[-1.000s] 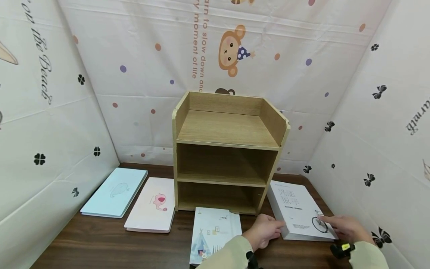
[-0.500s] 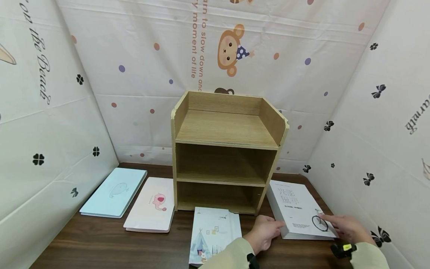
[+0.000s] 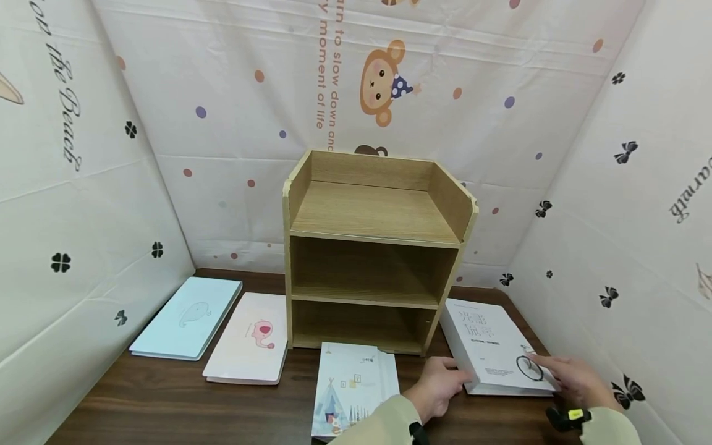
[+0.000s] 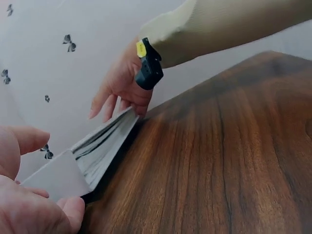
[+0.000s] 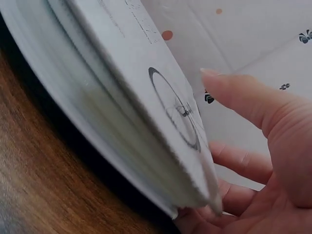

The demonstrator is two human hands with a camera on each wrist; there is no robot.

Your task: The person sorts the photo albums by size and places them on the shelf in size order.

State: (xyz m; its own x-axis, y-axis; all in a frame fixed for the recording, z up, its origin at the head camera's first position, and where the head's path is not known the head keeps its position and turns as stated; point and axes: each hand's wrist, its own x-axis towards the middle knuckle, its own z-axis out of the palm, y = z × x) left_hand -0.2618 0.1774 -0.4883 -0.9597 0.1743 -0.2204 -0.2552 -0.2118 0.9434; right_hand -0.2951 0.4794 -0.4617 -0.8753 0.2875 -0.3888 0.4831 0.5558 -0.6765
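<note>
A thick white book with a bicycle wheel on its cover lies at the right of the table. At its near left corner, my left hand holds the spine side; in the left wrist view its fingertips reach the lower edge and the thumb stands over the cover. My right hand is at the near right corner, its fingers curled at the edge and the thumb raised off the cover. The page ends face the near side. Left of my left hand lies a pale tent-patterned book.
A three-level wooden shelf stands at the back middle, close behind the tent book and left of the white one. A light blue notebook and a pink elephant notebook lie on the left. Patterned cloth walls border the dark wood table.
Both hands stay at the white book's near corners with hardly any movement. The head view shifts very slightly; the books and shelf keep their places.
</note>
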